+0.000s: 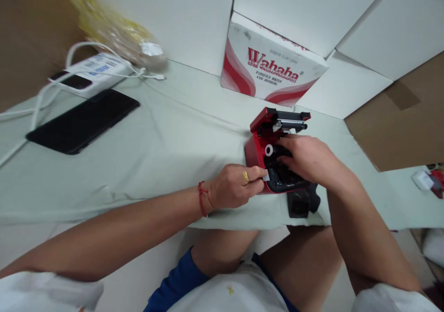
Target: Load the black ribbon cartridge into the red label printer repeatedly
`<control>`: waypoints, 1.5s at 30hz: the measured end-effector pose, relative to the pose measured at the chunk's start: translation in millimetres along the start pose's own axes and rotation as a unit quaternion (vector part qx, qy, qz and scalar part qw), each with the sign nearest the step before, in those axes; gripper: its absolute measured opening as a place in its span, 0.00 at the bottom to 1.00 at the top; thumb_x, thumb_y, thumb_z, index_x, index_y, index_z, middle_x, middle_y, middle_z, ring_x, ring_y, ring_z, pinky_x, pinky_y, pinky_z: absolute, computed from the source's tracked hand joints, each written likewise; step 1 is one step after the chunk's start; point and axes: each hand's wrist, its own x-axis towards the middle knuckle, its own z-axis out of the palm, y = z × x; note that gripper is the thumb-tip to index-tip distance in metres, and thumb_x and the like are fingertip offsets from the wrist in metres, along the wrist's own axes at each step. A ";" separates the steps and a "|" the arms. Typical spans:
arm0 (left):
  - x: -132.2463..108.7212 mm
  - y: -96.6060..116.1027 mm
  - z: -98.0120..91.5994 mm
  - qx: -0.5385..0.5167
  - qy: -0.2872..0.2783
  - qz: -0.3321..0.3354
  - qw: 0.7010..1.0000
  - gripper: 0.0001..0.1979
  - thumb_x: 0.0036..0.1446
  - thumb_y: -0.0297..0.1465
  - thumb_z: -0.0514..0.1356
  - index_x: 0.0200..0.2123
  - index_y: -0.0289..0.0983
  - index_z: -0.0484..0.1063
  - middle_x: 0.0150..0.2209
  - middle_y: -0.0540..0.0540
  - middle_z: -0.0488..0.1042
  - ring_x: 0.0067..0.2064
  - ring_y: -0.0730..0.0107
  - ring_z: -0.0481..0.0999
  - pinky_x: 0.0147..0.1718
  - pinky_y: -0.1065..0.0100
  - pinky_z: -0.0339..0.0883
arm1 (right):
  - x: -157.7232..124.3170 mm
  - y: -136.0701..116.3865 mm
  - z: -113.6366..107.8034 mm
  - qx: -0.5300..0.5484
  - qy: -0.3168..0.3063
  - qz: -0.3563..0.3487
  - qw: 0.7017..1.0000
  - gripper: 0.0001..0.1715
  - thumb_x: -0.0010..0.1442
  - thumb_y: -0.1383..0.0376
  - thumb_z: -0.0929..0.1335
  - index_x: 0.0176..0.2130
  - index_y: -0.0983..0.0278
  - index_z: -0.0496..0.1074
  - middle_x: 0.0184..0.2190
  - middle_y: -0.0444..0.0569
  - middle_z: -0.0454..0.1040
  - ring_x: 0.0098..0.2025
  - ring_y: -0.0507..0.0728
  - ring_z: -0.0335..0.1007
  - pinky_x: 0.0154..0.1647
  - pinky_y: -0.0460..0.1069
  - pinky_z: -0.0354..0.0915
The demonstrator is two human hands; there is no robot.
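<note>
A small red device (255, 157), which looks like a label printer, stands with its hinged lid (263, 118) raised. A black roll with a white core end (268, 150) lies inside it. My right hand (308, 157) reaches in from the right, its fingers closed around the roll; their tips are partly hidden. At the near left corner of the device, my left hand (239, 186) pinches a small pale strip (266, 175) between thumb and forefinger. Below the right hand, a black object (300, 203) of unclear kind lies against the device near the table edge.
A Wahaha water carton (270, 64) stands behind the device, against white boxes (294, 7). To the left lie a black phone (83, 120), a white power strip (93, 74) with cables and a yellowish plastic bag (118, 30). A brown cardboard box (398, 118) is at right.
</note>
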 end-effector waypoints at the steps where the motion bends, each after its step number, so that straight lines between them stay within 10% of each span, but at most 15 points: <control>1: -0.7 0.7 -0.2 -0.008 -0.005 -0.009 1.000 0.15 0.68 0.22 0.49 0.28 0.35 0.67 0.39 0.46 0.82 0.30 0.77 0.78 0.29 0.75 0.74 | -15.3 10.6 -6.2 0.032 0.030 -0.014 0.999 0.23 0.65 0.61 0.67 0.58 0.60 0.75 0.49 0.55 0.81 0.44 0.63 0.78 0.38 0.52 0.66; 7: -3.3 2.0 1.2 -0.038 -0.023 -0.029 0.999 0.11 0.60 0.18 0.49 0.29 0.36 0.66 0.42 0.43 0.81 0.34 0.76 0.80 0.31 0.75 0.75 | -100.6 116.4 -18.4 0.121 0.040 0.070 0.989 0.22 0.65 0.53 0.69 0.54 0.58 0.77 0.40 0.53 0.83 0.33 0.58 0.75 0.34 0.52 0.67; 14: -0.6 0.0 1.1 -0.032 -0.019 -0.015 0.999 0.11 0.59 0.18 0.50 0.29 0.37 0.63 0.41 0.42 0.81 0.34 0.73 0.81 0.33 0.72 0.76 | -99.6 180.5 64.1 0.116 -0.167 0.168 0.965 0.10 0.57 0.62 0.71 0.40 0.59 0.82 0.35 0.51 0.84 0.36 0.61 0.78 0.37 0.52 0.69; 20: -3.6 -1.8 -0.7 -0.021 -0.019 -0.010 1.000 0.09 0.57 0.18 0.52 0.32 0.37 0.66 0.42 0.43 0.81 0.37 0.73 0.81 0.36 0.73 0.77 | -85.7 183.8 90.7 0.105 -0.035 0.230 0.967 0.23 0.60 0.61 0.70 0.54 0.61 0.79 0.54 0.56 0.80 0.51 0.64 0.78 0.51 0.55 0.69; 24: -3.6 -1.8 -1.6 -0.032 -0.018 -0.014 0.999 0.10 0.57 0.17 0.52 0.31 0.37 0.66 0.43 0.43 0.81 0.37 0.74 0.81 0.35 0.74 0.75 | -79.1 168.7 75.7 0.132 0.030 0.215 0.967 0.20 0.66 0.58 0.65 0.51 0.62 0.79 0.44 0.54 0.83 0.42 0.61 0.79 0.44 0.53 0.70; 36: -3.5 -2.0 -2.4 -0.050 -0.031 -0.026 0.998 0.10 0.57 0.18 0.52 0.33 0.37 0.67 0.43 0.42 0.81 0.35 0.73 0.80 0.33 0.73 0.75 | -24.6 69.8 80.1 0.155 -0.029 -0.017 0.987 0.14 0.61 0.71 0.67 0.45 0.62 0.78 0.46 0.52 0.80 0.40 0.56 0.76 0.39 0.47 0.64; 45: -2.4 0.9 1.9 -0.068 -0.024 -0.048 0.996 0.10 0.56 0.17 0.51 0.30 0.38 0.64 0.42 0.42 0.80 0.37 0.72 0.80 0.35 0.72 0.76 | -90.0 84.7 -19.8 0.226 -0.078 -0.117 0.964 0.20 0.70 0.62 0.64 0.57 0.51 0.75 0.49 0.45 0.81 0.44 0.56 0.79 0.43 0.49 0.72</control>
